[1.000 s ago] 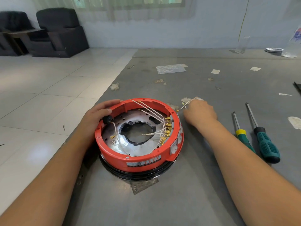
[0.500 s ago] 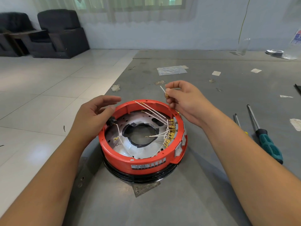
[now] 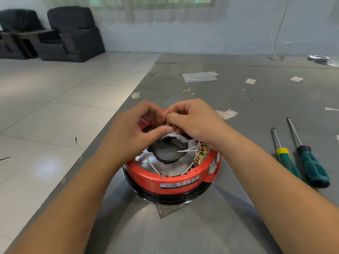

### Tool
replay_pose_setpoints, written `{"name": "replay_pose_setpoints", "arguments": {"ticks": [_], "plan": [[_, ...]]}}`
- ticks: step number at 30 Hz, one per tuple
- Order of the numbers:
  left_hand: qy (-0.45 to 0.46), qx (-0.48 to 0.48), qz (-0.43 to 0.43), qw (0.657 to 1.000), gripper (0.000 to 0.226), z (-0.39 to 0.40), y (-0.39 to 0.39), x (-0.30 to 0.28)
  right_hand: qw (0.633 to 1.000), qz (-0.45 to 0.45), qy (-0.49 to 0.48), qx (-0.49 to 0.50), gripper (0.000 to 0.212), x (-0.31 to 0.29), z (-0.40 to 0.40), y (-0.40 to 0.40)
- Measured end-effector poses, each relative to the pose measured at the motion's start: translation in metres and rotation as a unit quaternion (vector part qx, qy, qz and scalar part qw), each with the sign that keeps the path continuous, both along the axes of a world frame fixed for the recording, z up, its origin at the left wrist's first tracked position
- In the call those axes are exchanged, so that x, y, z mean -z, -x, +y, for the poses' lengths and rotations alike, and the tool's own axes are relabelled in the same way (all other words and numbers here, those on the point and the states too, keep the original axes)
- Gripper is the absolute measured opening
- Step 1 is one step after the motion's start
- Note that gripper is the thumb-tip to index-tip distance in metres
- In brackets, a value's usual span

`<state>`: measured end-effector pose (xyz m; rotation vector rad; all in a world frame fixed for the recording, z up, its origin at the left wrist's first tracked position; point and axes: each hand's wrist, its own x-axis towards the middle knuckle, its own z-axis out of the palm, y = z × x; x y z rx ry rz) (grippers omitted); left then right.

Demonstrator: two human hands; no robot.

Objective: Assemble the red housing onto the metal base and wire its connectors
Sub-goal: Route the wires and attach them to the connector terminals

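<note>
Your right hand [image 3: 194,120] is pinching a small brass connector [image 3: 167,123] between thumb and curled fingers, just above the far rim of the red housing [image 3: 170,178]; your left hand [image 3: 139,129] is meeting it there, fingers curled and thumb tip pressing in beside the same connector, though whether the left fingers are actually gripping it or only touching it cannot be told; both forearms are reaching in from the near edge, one on each side of the assembly.

Below your hands the red housing is sitting on the metal base [image 3: 165,163], whose shiny plate and dark central opening [image 3: 167,150] are showing inside the ring; a black band [image 3: 170,197] is running round beneath the red rim; white wires [image 3: 190,149] are fanning across the plate to a row of brass terminals [image 3: 201,154] on the housing's right inner wall; a label [image 3: 178,183] is facing you on the near wall.

The whole assembly is resting on the grey surface [image 3: 238,208]; to the right, well apart from it, two green-handled screwdrivers [image 3: 300,162] are lying side by side; farther back a clear plastic bag [image 3: 200,77] and scraps of tape [image 3: 227,113] are lying flat; black armchairs [image 3: 71,32] are standing across the tiled floor [image 3: 45,107].
</note>
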<state>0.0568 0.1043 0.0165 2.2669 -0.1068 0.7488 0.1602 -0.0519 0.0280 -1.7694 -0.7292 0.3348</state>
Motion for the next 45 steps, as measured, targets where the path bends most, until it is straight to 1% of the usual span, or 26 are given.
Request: {"name": "replay_pose_setpoints", "arguments": {"ticks": [3, 6, 10, 12, 15, 18, 20, 21, 23, 25, 27, 30, 31, 35, 39, 41, 45], "plan": [[-0.02, -0.025, 0.0, 0.999, 0.025, 0.003, -0.001, 0.002, 1.0, -0.011, 0.007, 0.008, 0.018, 0.002, 0.002, 0.001], [-0.041, -0.055, -0.003, 0.998, 0.017, 0.003, -0.004, 0.004, 0.999, -0.03, 0.016, 0.022, 0.016, 0.005, 0.004, 0.001], [-0.038, -0.07, 0.0, 0.997, 0.01, 0.005, -0.006, 0.007, 0.999, -0.024, 0.013, 0.033, 0.017, 0.007, 0.004, 0.001], [-0.031, -0.068, 0.002, 0.997, 0.01, 0.005, -0.006, 0.008, 0.998, -0.047, 0.02, 0.026, 0.017, 0.005, 0.003, 0.001], [0.012, -0.085, -0.007, 0.996, 0.011, 0.009, -0.006, 0.007, 0.988, -0.148, 0.017, 0.05, 0.014, -0.001, -0.002, 0.001], [0.078, -0.096, -0.028, 0.992, 0.013, 0.017, -0.005, 0.003, 0.963, -0.255, -0.005, 0.085, 0.012, -0.007, -0.008, 0.001], [0.138, -0.072, -0.034, 0.987, 0.013, 0.022, -0.004, 0.002, 0.946, -0.316, 0.026, 0.07, 0.016, -0.009, -0.01, 0.001], [0.171, -0.054, -0.034, 0.983, 0.013, 0.023, -0.004, 0.002, 0.938, -0.338, 0.046, 0.053, 0.017, -0.008, -0.01, 0.001], [0.22, -0.027, -0.025, 0.975, 0.011, 0.023, -0.005, 0.005, 0.932, -0.353, 0.075, 0.023, 0.016, -0.006, -0.007, 0.003], [0.234, -0.013, -0.013, 0.972, 0.008, 0.022, -0.007, 0.008, 0.93, -0.357, 0.086, 0.015, 0.011, -0.001, -0.004, 0.004], [0.207, -0.01, 0.003, 0.978, 0.006, 0.025, -0.009, 0.012, 0.928, -0.36, 0.095, 0.027, 0.011, 0.004, -0.002, 0.003], [0.096, -0.033, 0.04, 0.994, 0.006, 0.032, -0.009, 0.016, 0.931, -0.347, 0.102, 0.052, 0.011, 0.01, -0.002, 0.0], [0.074, -0.038, 0.045, 0.996, 0.007, 0.033, -0.009, 0.016, 0.934, -0.337, 0.102, 0.056, 0.01, 0.011, -0.003, -0.001], [0.036, -0.049, 0.036, 0.998, 0.008, 0.034, -0.009, 0.016, 0.942, -0.312, 0.11, 0.053, 0.008, 0.012, -0.003, -0.002], [0.005, -0.061, 0.03, 0.998, 0.01, 0.033, -0.008, 0.016, 0.942, -0.307, 0.131, 0.036, 0.013, 0.012, -0.002, -0.001], [-0.007, -0.063, 0.031, 0.998, 0.013, 0.033, -0.008, 0.016, 0.941, -0.313, 0.127, 0.034, 0.015, 0.013, -0.002, 0.0], [-0.038, -0.043, 0.023, 0.998, 0.026, 0.031, -0.007, 0.014, 0.937, -0.328, 0.117, 0.024, 0.012, 0.011, 0.0, 0.004]]}}
